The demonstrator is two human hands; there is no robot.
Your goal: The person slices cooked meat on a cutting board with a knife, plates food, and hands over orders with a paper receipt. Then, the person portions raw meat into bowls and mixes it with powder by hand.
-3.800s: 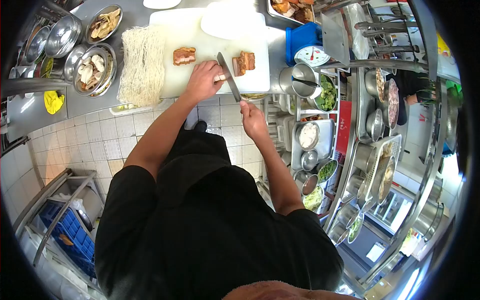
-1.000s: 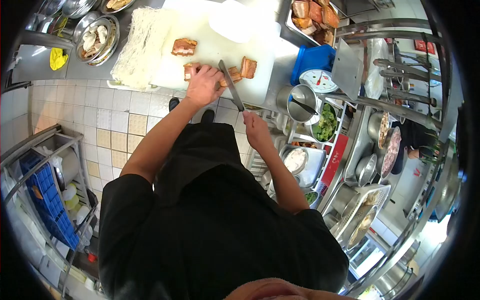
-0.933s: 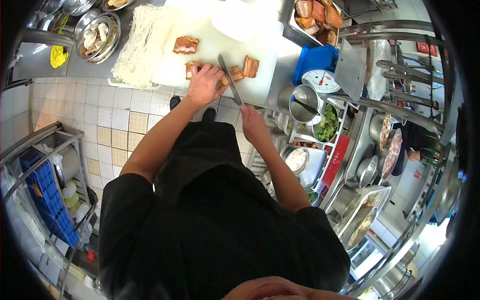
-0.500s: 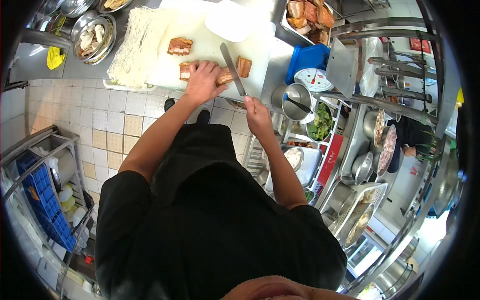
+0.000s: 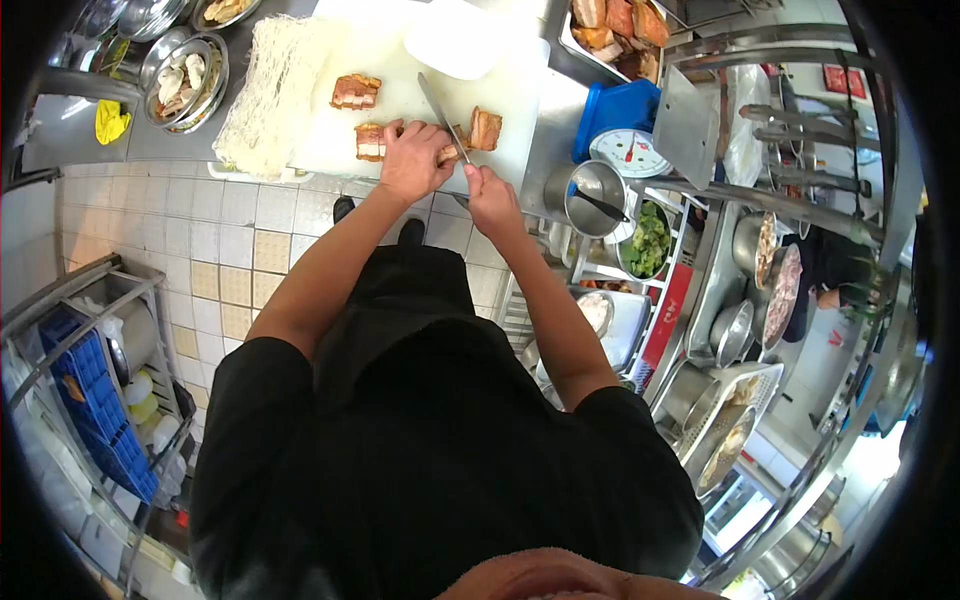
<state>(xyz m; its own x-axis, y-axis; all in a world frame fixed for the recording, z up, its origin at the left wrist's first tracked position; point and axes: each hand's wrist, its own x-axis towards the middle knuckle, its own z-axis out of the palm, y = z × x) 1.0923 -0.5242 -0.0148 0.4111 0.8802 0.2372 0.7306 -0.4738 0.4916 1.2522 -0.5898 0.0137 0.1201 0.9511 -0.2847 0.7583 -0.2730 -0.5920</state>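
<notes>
My right hand (image 5: 493, 200) is closed round the handle of a long knife (image 5: 440, 110), its blade pointing away and slightly left. That blade stands across the pork belly at the fingertips of my left hand (image 5: 413, 160). With curled fingers, my left hand presses down on a piece of browned pork belly (image 5: 448, 153), mostly hidden beneath it. More pork sticks out left of that hand (image 5: 369, 142). One chunk (image 5: 356, 91) lies farther back, and another (image 5: 486, 129) sits right of the blade. All rest on a white cutting board (image 5: 400, 60).
Thin white noodles (image 5: 270, 100) lie along the board's left side. To the right are a dial scale (image 5: 628, 153), a metal pot (image 5: 597, 190) with a dark-handled utensil and a tray of pork chunks (image 5: 620, 30). A bowl of greens (image 5: 648, 240) stands below. Metal bowls (image 5: 183, 85) sit at left.
The knife and my right hand have shifted left, bringing the blade closer to my left fingertips. My left hand stays on the pork, moved slightly right.
</notes>
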